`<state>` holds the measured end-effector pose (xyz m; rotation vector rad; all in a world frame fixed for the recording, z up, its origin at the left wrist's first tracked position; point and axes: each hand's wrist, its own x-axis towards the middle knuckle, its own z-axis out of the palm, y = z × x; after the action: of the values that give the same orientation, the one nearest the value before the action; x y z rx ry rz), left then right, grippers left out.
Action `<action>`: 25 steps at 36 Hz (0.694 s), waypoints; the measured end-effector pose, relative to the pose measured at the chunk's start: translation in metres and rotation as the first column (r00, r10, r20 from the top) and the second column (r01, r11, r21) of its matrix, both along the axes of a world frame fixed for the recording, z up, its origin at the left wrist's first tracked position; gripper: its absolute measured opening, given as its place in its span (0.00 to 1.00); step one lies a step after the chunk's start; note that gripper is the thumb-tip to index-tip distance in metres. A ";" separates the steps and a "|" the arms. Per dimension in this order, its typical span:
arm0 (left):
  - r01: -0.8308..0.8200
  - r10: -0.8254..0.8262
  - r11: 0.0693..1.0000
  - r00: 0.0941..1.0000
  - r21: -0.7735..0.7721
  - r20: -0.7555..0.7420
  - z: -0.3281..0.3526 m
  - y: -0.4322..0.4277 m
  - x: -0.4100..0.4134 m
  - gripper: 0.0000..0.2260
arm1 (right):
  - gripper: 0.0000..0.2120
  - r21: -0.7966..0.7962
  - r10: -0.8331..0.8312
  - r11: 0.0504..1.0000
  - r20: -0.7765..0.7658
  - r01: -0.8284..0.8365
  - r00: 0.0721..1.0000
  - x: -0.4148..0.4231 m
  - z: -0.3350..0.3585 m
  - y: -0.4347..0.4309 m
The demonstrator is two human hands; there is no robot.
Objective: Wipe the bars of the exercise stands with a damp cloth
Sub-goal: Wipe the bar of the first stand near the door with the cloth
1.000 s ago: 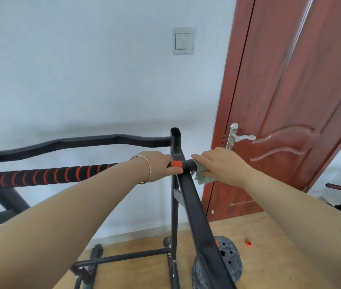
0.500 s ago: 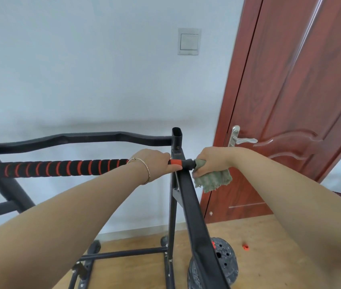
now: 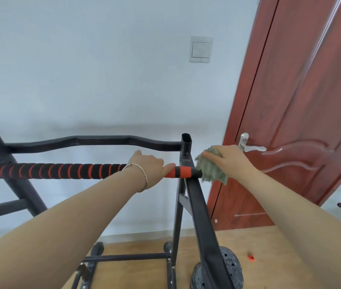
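Now the big black metal exercise stand [image 3: 200, 209] fills the middle, with smooth tubes and a wavy top rail. Behind it stands a shiny red-brown wooden door [image 3: 302, 113] with a silver handle [image 3: 248, 146].

Across the stand lies a long round bar wrapped in soft black foam with orange stripes [image 3: 61, 171]. It looks squishy and a bit grippy. The left hand [image 3: 150, 171] is wrapped around this bar near its right end, fingers closed on it. A thin shiny bracelet [image 3: 142, 177] sits on that wrist.

The right hand [image 3: 227, 161] pinches the fluffy green cloth [image 3: 211, 171], which is bunched up and rests against the black end tip of the bar, just beside the stand's upright post.

What could go wrong? The cloth hangs loose, so it might snag on the post or slip off the small tip. A damp cloth may also leave the foam wet and slippery. If the hand pushes hard, the bar might roll on its rests.

On the wooden floor lies a tiny red cap [image 3: 250, 258].
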<state>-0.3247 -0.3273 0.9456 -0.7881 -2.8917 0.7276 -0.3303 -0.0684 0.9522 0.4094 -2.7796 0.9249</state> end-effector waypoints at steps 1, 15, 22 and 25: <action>-0.024 0.024 1.000 1.000 0.010 -0.001 -0.001 0.001 0.001 0.33 | 0.14 -0.079 0.015 0.997 -0.039 -0.018 0.999 0.008 0.003 -0.008; -0.116 0.119 0.991 0.992 0.061 -0.046 -0.003 0.006 0.006 0.20 | 0.27 0.494 0.290 0.837 -0.035 -0.235 0.957 0.007 -0.026 -0.043; -0.092 0.096 0.994 0.992 0.060 -0.083 -0.004 0.006 0.009 0.17 | 0.21 0.588 0.279 0.749 0.138 -0.305 0.950 -0.012 -0.014 -0.068; -0.085 0.092 0.994 0.991 0.074 -0.097 -0.005 0.006 0.010 0.15 | 0.23 0.587 0.299 0.741 0.146 -0.326 0.943 -0.012 -0.011 -0.068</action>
<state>-0.3149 -0.3216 0.9408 -0.6018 -2.8594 0.6505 -0.3421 -0.1365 0.9409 0.9864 -3.0462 0.0347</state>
